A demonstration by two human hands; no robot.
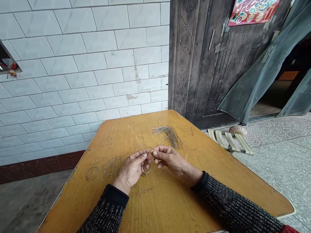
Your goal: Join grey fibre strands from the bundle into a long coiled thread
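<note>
Between my two hands a thin wire [136,138] is pinched, one long end rising up and to the left. My left hand [133,167] grips it with thumb and forefinger. My right hand [168,159] is closed on the same wire just to the right, and a small bend of wire shows between the fingertips. Several coiled wire rings [109,169] lie on the table left of my left hand, some partly hidden behind it. Beyond my right hand rests a bundle of loose thin wires [170,133].
The wooden table [175,207] reaches to a white tiled wall [102,64] and a dark carved door [194,64]. A bent wire [188,130] lies near its right edge. On the floor at right stands a low strap-seat stool [230,142], near a grey curtain [257,71].
</note>
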